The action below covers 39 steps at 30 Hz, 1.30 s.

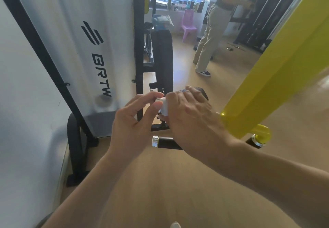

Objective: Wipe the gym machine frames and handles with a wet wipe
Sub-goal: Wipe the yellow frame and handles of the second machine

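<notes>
Wipe [163, 107], mostly hidden, sits pinched between left hand [137, 121] fingertips and gripping right hand [190, 119], which covers a handle [202, 92].

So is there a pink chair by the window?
Yes, a pink chair stands on the floor below the window sill at the back.

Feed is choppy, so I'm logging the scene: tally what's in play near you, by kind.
Hands: 2, left hand and right hand
White wipe: 1
Black handles: 2, upper handle and lower handle
Yellow frame: 1
Total: 6
</notes>
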{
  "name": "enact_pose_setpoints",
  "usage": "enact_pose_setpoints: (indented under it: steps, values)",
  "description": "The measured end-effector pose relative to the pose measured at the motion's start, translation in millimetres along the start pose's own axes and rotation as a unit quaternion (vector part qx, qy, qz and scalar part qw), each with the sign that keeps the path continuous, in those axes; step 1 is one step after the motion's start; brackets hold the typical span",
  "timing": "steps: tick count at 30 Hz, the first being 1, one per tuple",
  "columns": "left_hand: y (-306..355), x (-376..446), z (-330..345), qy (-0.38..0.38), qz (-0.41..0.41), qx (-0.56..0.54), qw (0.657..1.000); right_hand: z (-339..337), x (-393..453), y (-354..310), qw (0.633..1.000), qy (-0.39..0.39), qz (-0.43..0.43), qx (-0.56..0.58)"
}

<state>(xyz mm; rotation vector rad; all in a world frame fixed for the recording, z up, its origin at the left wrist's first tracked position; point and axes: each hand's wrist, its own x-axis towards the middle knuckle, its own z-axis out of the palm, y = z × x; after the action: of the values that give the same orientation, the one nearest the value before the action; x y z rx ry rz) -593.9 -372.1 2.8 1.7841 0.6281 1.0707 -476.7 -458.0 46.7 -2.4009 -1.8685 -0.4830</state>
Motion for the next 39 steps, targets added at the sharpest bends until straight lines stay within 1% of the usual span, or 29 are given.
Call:
enact_pose_setpoints:
  steps: [1,3,5,6,8,9,10,11,12,14,15,16,18,19,22,23,26,28,29,30,33,34,38,39]
  values:
    - [-1.3,0.4,-0.8,0.001,0.0,0.006,1.0,2.7,0.2,1.0,1.0,0.008,-0.011,-0.011]
    - [-3.9,0.7,-1.7,0.003,0.0,0.015,1.0,-0.4,-8.4,10.3,0.996,-0.012,-0.03,-0.078]
    - [-5.1,-0.2,-0.8,0.006,-0.004,0.022,1.0,-10.7,-23.6,22.6,0.99,-0.053,-0.011,-0.131]
    - [-5.1,-0.3,-0.2,0.005,-0.01,0.023,1.0,-15.8,-30.1,27.4,0.983,-0.086,0.007,-0.163]
    - [-3.5,-0.7,0.6,0.005,-0.02,0.025,0.999,-21.0,-34.8,31.5,0.968,-0.122,0.008,-0.221]
    - [-2.0,-0.7,0.9,0.005,-0.02,0.028,0.999,-19.0,-33.8,32.2,0.971,-0.115,0.008,-0.21]
    - [-0.7,-0.5,1.2,0.003,-0.018,0.032,0.999,-16.5,-30.2,29.3,0.98,-0.093,0.005,-0.175]
    - [0.5,-0.5,1.5,0.001,-0.018,0.03,0.999,-13.9,-22.6,25.1,0.992,-0.053,0.006,-0.117]
    - [1.9,-0.8,1.2,0.001,-0.02,0.022,1.0,-10.0,-12.5,20.7,0.998,-0.03,-0.001,-0.047]
    - [3.6,-2.0,0.0,-0.004,-0.023,0.001,1.0,-5.3,6.1,9.0,0.998,-0.015,-0.021,0.05]
    - [4.3,-2.9,-0.6,-0.007,-0.02,-0.001,1.0,-5.2,10.3,5.3,0.997,-0.028,-0.029,0.069]
    - [4.6,-3.1,-0.7,-0.009,-0.016,0.003,1.0,-5.3,11.0,5.2,0.997,-0.027,-0.049,0.061]
    - [4.2,-1.9,-1.7,-0.003,-0.018,0.021,1.0,-10.4,0.8,16.0,0.997,-0.042,-0.067,-0.019]
    - [4.6,-1.0,-2.0,0.002,-0.019,0.033,0.999,-12.6,-7.4,25.1,0.994,-0.068,-0.057,-0.068]
    - [4.4,-0.1,-1.6,0.005,-0.029,0.053,0.998,-11.6,-25.1,46.2,0.978,-0.05,-0.024,-0.203]
    - [5.4,-0.7,-0.8,0.007,-0.035,0.048,0.998,-9.2,-24.6,46.7,0.976,-0.041,-0.021,-0.213]
    - [8.5,-3.6,0.9,0.008,-0.047,0.04,0.998,0.7,-6.6,29.3,0.988,0.019,-0.061,-0.138]
    - [9.9,-5.4,0.5,0.006,-0.041,0.033,0.999,7.0,7.9,12.4,0.995,0.063,-0.059,-0.047]
    - [10.3,-6.5,0.0,0.002,-0.04,0.029,0.999,6.2,10.9,6.6,0.997,0.065,-0.051,-0.006]
    - [9.8,-7.3,-1.0,-0.002,-0.04,0.028,0.999,5.1,9.5,3.7,0.998,0.04,-0.051,0.017]
    - [8.6,-8.5,-4.4,0.004,-0.05,0.038,0.998,-16.3,-6.7,9.0,0.995,-0.083,-0.041,0.03]
    - [8.1,-8.8,-4.7,0.01,-0.05,0.042,0.998,-26.3,-11.2,12.5,0.993,-0.104,-0.042,0.035]
    - [8.7,-14.8,-4.0,0.022,-0.047,0.051,0.997,-42.3,-9.5,19.5,0.99,-0.12,-0.07,0.014]
    - [9.1,-16.1,-4.5,0.022,-0.052,0.041,0.998,-42.9,-10.7,19.5,0.989,-0.12,-0.078,0.027]
